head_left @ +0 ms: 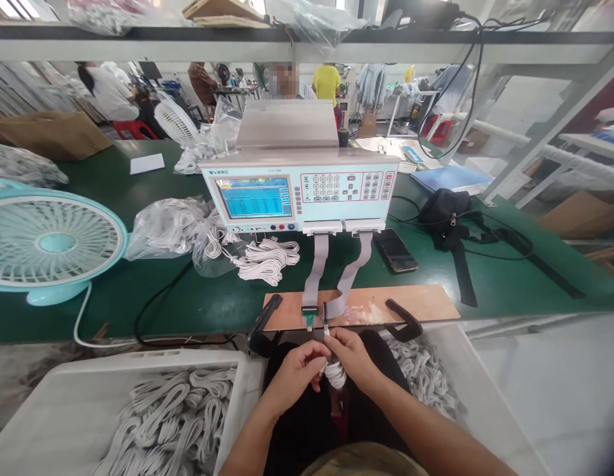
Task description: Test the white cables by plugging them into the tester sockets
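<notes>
Green table (217,304): spans the view, with a shelf (162,51) above it.
Left bin (39,410): white, piled with coiled cables (182,410), beside the person's legs.
Right bin (468,373): white, with more cables (428,377) inside.
Test machine (346,208): stands on the table, its blue screen (257,198) lit.
Fan (57,243): pale blue, at the table's left.
Wooden board (425,301): lies along the front edge, a black clamp (262,327) near its left end and another near its right.
Ribbon cables (315,268): two, grey, running from the machine down to the board.
Right hand (353,357): pinching narrowly, thumb and fingertips on the white plug.
Left hand (299,373): fingers drawn close together on the coiled cable's left side.
Phone (396,251): flat, right of the ribbons.
Coiled cable (335,375): hangs between both hands, in front of the board.
Circuit piece (309,318): green, ending the left ribbon.
White plug (327,332): at the right ribbon's end; how far in, I cannot tell.
</notes>
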Action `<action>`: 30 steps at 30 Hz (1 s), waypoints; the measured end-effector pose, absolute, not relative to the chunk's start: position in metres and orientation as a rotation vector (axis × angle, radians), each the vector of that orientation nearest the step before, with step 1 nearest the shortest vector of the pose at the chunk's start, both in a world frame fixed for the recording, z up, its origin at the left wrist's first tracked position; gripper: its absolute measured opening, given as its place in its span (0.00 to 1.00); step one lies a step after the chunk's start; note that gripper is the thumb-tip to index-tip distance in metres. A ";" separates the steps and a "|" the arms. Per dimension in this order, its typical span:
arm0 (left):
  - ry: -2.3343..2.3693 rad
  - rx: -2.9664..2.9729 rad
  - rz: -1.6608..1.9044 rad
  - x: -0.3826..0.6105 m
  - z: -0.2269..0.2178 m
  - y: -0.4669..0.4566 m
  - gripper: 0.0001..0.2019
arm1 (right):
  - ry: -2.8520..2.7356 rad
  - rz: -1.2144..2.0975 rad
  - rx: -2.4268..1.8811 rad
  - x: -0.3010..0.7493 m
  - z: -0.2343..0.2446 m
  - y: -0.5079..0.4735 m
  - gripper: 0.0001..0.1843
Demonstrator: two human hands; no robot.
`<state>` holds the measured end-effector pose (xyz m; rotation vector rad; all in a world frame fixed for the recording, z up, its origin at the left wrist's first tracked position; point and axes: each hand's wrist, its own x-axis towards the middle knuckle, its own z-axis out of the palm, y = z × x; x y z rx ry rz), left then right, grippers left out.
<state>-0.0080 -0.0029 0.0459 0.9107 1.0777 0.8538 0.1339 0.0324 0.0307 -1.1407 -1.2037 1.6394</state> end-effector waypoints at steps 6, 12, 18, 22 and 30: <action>0.886 0.656 0.886 -0.017 0.051 -0.010 0.09 | -0.827 1.893 -1.084 0.128 0.037 0.034 0.16; 1.161 0.679 1.083 -0.004 0.032 -0.009 0.13 | -0.787 1.935 -1.111 0.128 0.031 0.033 0.18; 1.273 1.147 1.013 -0.004 0.037 -0.005 0.16 | -0.750 1.932 -1.083 0.128 0.026 0.035 0.18; 1.240 1.260 1.076 -0.007 0.047 -0.003 0.14 | -0.760 1.940 -1.049 0.130 0.026 0.036 0.18; 1.442 1.093 1.294 0.001 0.028 0.000 0.12 | -0.824 1.947 -1.065 0.132 0.025 0.037 0.16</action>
